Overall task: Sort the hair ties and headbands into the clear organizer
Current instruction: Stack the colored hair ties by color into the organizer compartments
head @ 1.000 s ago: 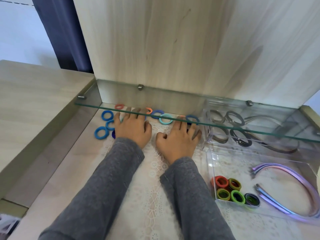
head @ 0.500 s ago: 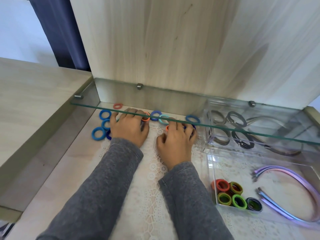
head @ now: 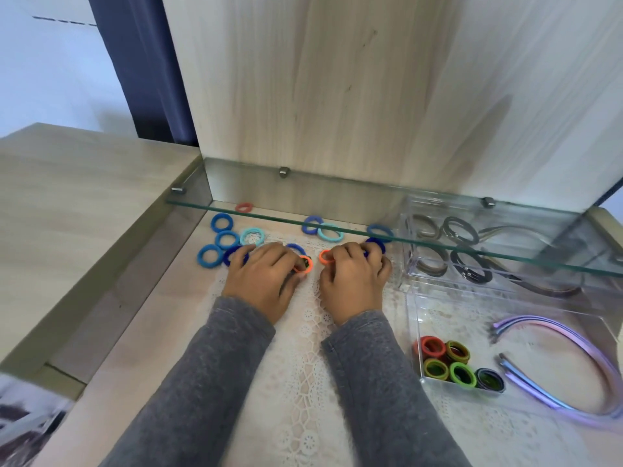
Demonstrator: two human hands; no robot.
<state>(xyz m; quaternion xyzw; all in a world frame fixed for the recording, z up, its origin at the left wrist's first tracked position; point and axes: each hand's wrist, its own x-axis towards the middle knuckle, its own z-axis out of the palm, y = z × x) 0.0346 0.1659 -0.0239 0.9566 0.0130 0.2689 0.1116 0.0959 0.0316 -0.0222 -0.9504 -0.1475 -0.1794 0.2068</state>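
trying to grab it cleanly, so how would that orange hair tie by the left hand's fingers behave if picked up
The orange hair tie looks like a small fabric-covered loop, so probably light and soft, squashing between the left hand's fingers. Its fuzzy surface suggests it won't slip. Lying flat on the lace mat, it seems unlikely to roll.

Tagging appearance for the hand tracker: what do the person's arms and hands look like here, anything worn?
Both arms wear long grey sleeves of a soft, slightly heathered knit, ending at the wrists: left sleeve, right sleeve. The left hand and right hand are bare: no gloves, and no rings, watch or bracelets visible on the backs of the hands. No logos or markings show on the sleeves.
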